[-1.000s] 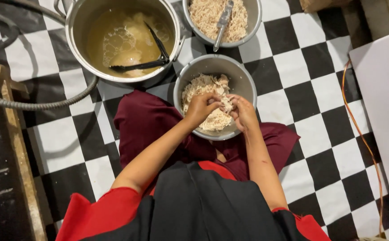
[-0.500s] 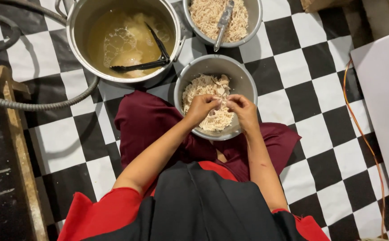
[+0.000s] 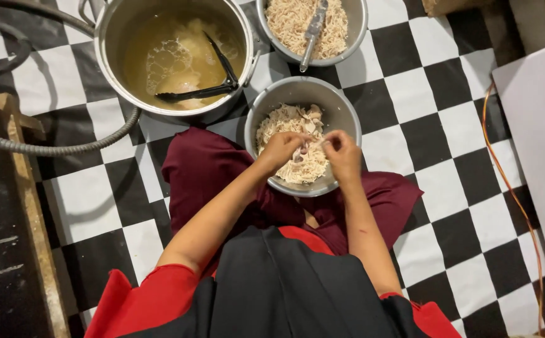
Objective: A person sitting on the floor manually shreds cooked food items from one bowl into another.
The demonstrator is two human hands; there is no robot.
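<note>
Both the left hand (image 3: 283, 149) and the right hand (image 3: 341, 154) have a narrow grip on one small pale piece of cooked meat (image 3: 305, 149), just above the round steel bowl of pale shredded meat (image 3: 303, 145); it looks soft, light, moist and easy to tear, best pinched at its ends. Beyond the grip stand a large steel pot of yellowish broth (image 3: 172, 56) with black tongs (image 3: 205, 87) and a second steel bowl of shreds (image 3: 313, 28) with a metal utensil (image 3: 313, 31); nothing stands between.

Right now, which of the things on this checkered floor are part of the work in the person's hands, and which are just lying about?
In use:
left hand
right hand
small pale meat piece pinched between them
round metal bowl of shredded pale meat

Lying about:
large metal pot of yellowish broth
black tongs
second metal bowl of shreds
grey corrugated hose
orange cable
</note>
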